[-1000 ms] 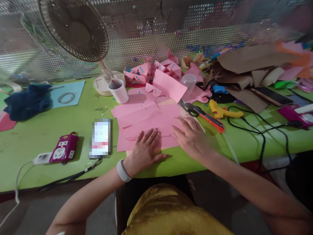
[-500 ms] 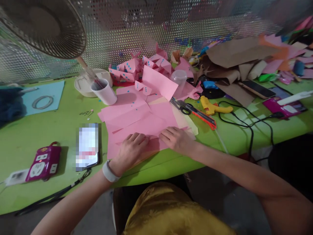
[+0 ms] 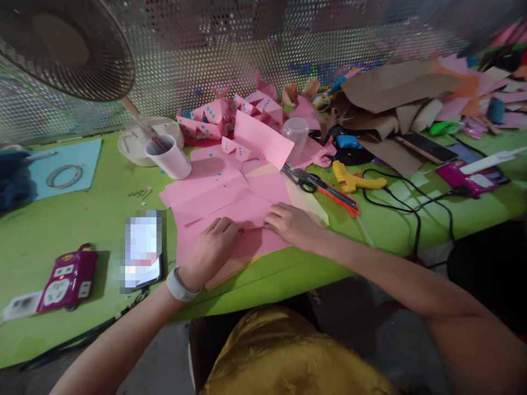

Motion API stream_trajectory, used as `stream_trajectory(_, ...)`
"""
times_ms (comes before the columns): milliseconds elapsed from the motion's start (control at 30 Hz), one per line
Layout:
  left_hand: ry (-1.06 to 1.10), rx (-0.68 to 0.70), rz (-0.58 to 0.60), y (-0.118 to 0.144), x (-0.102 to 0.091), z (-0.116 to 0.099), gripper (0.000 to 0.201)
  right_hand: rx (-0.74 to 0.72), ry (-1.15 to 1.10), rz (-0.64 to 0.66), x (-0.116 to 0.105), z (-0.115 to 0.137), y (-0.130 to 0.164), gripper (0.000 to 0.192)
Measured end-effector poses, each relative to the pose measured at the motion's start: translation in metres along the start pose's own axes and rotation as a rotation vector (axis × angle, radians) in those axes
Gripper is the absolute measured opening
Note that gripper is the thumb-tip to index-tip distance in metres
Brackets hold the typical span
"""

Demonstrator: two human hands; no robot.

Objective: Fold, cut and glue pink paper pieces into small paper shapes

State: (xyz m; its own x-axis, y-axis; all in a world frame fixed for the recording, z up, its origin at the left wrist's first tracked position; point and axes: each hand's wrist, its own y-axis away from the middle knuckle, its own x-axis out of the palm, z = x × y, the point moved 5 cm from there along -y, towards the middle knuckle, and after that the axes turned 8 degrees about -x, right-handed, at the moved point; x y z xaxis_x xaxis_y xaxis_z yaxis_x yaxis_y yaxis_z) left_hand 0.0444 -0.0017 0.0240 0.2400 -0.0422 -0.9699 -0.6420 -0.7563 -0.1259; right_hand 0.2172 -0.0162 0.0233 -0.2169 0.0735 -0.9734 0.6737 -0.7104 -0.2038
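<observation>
A person's left hand and right hand pinch a pink paper sheet on the green table, folding; edges should align squarely before creasing firmly.

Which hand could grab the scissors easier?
Probably the right hand: the scissors lie just beyond it, on its side. The left hand rests farther away on the pink paper.

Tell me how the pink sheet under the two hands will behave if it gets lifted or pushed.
The pink sheet looks thin and lies flat, so it would likely flop and weigh almost nothing. A crease runs between the left hand and the right hand, so it probably bends there first. Pushed, it may slide over the loose pink sheets beneath, and the fan nearby could flutter it.
</observation>
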Motion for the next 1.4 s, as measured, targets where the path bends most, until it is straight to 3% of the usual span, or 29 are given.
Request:
stream_trajectory(133,0.114,-0.089,-0.025,-0.003,0.000,0.008,0.019,0.121,-0.125,0.045,0.003,-0.012,-0.007,0.015)
stream_trajectory(367,0.127,-0.189,-0.001,-0.005,-0.003,0.015,0.023,0.185,-0.238,0.125,-0.001,-0.017,-0.012,0.014)
stream_trajectory(600,0.095,-0.236,-0.009,0.000,-0.004,0.029,0.027,0.255,-0.245,0.118,-0.002,-0.024,-0.006,0.015)
stream_trajectory(1133,0.004,-0.337,-0.035,0.028,-0.021,0.057,0.036,0.272,-0.255,0.065,-0.001,-0.027,-0.001,0.013)
stream_trajectory(1267,-0.166,-0.341,-0.076,0.030,-0.035,0.048,0.037,0.276,-0.287,0.085,-0.002,-0.029,-0.002,0.013)
stream_trajectory(1400,-0.252,-0.263,-0.265,0.018,-0.038,0.004,0.036,0.284,-0.297,0.118,-0.006,-0.028,-0.003,0.016)
